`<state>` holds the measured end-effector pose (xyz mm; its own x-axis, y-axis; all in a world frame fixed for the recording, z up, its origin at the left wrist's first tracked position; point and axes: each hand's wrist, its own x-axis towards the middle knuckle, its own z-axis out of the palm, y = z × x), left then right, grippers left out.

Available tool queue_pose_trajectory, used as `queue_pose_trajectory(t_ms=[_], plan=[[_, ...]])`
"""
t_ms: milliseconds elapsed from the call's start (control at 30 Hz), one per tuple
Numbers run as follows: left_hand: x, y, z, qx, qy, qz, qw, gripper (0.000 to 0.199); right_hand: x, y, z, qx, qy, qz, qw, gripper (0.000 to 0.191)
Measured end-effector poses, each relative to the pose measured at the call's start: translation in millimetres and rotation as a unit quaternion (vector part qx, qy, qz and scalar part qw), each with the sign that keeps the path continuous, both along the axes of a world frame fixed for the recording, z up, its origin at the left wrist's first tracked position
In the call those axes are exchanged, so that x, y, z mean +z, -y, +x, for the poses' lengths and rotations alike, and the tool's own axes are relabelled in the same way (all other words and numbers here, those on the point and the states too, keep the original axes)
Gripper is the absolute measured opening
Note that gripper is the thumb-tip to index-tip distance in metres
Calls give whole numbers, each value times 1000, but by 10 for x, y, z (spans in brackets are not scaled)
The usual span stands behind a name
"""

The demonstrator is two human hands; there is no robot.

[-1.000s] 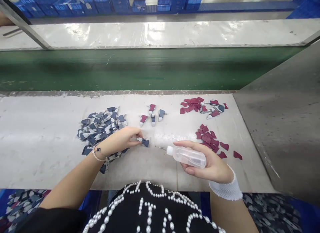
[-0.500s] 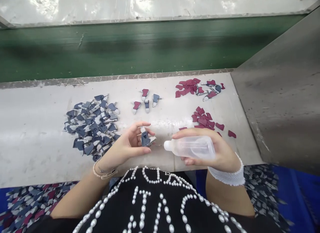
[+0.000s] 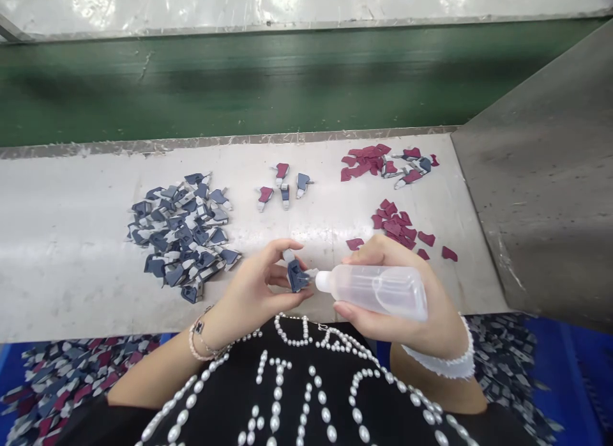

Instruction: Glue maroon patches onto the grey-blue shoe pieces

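Observation:
Between its thumb and fingers, my left hand (image 3: 268, 281) holds a small navy and grey plastic part (image 3: 296, 275). My right hand (image 3: 407, 292) is wrapped round a translucent squeeze bottle (image 3: 378, 285) with clear liquid inside, lying almost level. The white tip of the bottle is right at the grey end of the part; whether they touch I cannot tell. Left of my hands lies a heap of similar navy and grey parts (image 3: 184, 232). Beyond my right hand are loose maroon pieces (image 3: 395, 225), some half hidden by the fingers.
Several parts (image 3: 285, 195), two with maroon faces, lie mid-table. At the back right are more maroon pieces (image 3: 366, 160) and a few parts. A metal panel (image 3: 541, 177) bounds the right side, a green belt (image 3: 230, 82) the far side. Blue containers of parts (image 3: 71, 382) sit below the front edge.
The bottle and the navy and grey part have come together, tip to part; before there was a gap. My left hand has moved right and slightly down. The view has shifted a little.

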<state>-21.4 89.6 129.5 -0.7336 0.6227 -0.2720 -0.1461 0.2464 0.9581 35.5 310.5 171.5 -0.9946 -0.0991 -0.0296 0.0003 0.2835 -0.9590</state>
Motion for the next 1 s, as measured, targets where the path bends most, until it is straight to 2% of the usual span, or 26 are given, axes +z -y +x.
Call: queue_pose_trajectory(t_ms=[100, 167, 333, 733, 900, 1000], plan=[[15, -6, 18, 5, -100, -57, 993, 43, 56, 69, 16, -15, -12, 24, 1000, 34], [33, -14, 21, -2, -126, -67, 990, 42, 91, 115, 20, -19, -25, 36, 999, 34], [70, -26, 17, -4, -148, -62, 987, 42, 128, 171, 5, -11, -45, 72, 996, 30], [77, -2, 25, -6, -168, -61, 984, 43, 129, 179, -9, 4, -58, 91, 994, 25], [77, -13, 14, -1, -163, -72, 984, 42, 133, 179, -2, -16, -73, 98, 992, 21], [70, -13, 7, 2, -160, -64, 985, 43, 138, 195, -11, 5, -81, 105, 991, 21]])
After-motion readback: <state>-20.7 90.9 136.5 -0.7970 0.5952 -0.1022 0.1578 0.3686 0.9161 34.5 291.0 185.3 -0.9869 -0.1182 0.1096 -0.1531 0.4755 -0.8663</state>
